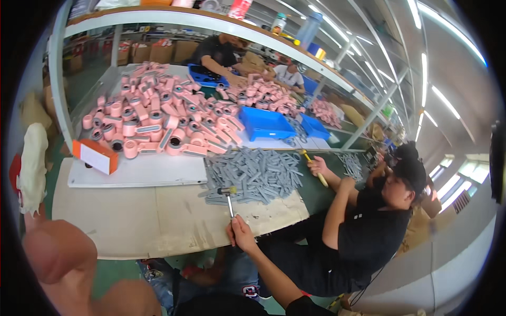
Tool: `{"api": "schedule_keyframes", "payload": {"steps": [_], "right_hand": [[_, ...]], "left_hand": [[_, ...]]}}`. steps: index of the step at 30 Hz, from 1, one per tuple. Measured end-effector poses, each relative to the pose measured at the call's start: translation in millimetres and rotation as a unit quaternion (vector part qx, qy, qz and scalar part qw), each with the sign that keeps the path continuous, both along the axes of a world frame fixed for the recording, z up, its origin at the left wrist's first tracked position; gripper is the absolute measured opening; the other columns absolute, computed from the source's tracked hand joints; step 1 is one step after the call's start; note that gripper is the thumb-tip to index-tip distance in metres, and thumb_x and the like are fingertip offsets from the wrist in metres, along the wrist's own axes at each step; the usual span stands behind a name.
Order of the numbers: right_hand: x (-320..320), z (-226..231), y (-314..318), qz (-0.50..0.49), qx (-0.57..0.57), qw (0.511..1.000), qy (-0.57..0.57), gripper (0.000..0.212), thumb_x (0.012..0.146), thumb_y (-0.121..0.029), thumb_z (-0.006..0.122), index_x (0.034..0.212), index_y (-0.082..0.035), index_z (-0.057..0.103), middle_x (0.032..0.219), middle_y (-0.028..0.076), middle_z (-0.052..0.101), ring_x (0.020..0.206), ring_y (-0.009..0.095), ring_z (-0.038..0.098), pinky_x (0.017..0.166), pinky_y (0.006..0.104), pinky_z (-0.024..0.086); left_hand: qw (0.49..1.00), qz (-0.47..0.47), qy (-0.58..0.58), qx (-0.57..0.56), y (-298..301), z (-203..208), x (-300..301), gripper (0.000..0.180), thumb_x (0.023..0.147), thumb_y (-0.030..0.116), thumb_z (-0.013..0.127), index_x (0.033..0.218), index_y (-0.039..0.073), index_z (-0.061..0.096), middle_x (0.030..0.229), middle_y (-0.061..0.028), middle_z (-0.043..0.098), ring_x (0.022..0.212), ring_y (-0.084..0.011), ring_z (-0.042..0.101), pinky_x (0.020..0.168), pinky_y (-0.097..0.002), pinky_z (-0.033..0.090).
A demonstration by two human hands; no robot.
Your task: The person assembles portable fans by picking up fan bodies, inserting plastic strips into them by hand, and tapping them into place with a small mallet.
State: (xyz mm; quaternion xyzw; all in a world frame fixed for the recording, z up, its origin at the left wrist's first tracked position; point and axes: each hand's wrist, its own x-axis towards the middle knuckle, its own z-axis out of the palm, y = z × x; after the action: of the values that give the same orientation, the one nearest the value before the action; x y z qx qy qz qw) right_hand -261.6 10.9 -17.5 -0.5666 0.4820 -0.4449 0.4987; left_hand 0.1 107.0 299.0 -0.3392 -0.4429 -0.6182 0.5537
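My right hand (242, 234) is closed around the handle of a small hammer (230, 204). Its shaft is metal, and its yellowish head is at the near edge of a heap of grey elongated plastic parts (255, 176). My left hand (60, 253) looms large and blurred at the lower left, close to the camera. Its fingers are too unclear to read, and nothing can be made out in it. Beneath the hammer lies a worn beige board (158, 216) on the worktable.
Many pink plastic housings (163, 113) with round ends pile up behind, near blue trays (266, 124). An orange-and-white box (95, 157) stands at the left. A shelf (184, 17) crosses above. At right, a co-worker (369, 216) in black holds a yellow-headed hammer (315, 169).
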Motion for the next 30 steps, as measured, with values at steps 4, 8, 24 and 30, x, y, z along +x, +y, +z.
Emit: {"api": "schedule_keyframes", "payload": {"steps": [4,8,24,30], "right_hand": [[-1.6,3.2,1.6,0.001,0.001,1.000,-0.011,0.037,0.112,-0.035,0.033,0.090,-0.008,0.044,0.064,0.002,0.047,0.044,0.011,0.043,0.042,0.0252,0.039],[3.5,6.9,1.9,0.001,0.003,1.000,-0.007,0.033,0.112,-0.033,0.034,0.091,-0.009,0.044,0.063,0.001,0.047,0.043,0.010,0.043,0.042,0.0257,0.040],[2.2,1.3,-1.5,0.008,-0.005,1.000,-0.011,0.033,0.111,-0.034,0.040,0.090,-0.009,0.045,0.057,0.002,0.049,0.042,0.012,0.049,0.041,0.0283,0.040],[-4.8,0.8,0.2,0.014,-0.020,1.000,0.011,0.030,0.110,-0.031,0.041,0.093,-0.007,0.046,0.057,0.003,0.051,0.043,0.013,0.049,0.043,0.0300,0.041]], "left_hand": [[0.999,-0.040,0.009,-0.005,7.1,1.6,-20.6,0.062,0.100,0.048,0.042,0.148,0.009,0.031,0.146,-0.0208,0.042,0.111,-0.0369,0.062,0.097,-0.0424,0.048],[0.999,-0.052,0.009,0.001,24.5,6.8,-34.4,0.060,0.100,0.045,0.044,0.146,0.008,0.032,0.144,-0.0197,0.044,0.109,-0.0353,0.063,0.096,-0.0410,0.050],[0.994,0.038,0.019,0.102,78.6,-8.3,-48.3,0.053,0.100,0.033,0.053,0.140,0.004,0.035,0.136,-0.0152,0.052,0.099,-0.0287,0.068,0.090,-0.0356,0.054],[0.991,0.080,0.016,0.107,81.2,1.1,-65.5,0.050,0.100,0.028,0.057,0.137,0.002,0.036,0.133,-0.0135,0.055,0.096,-0.0262,0.070,0.087,-0.0336,0.056]]}}
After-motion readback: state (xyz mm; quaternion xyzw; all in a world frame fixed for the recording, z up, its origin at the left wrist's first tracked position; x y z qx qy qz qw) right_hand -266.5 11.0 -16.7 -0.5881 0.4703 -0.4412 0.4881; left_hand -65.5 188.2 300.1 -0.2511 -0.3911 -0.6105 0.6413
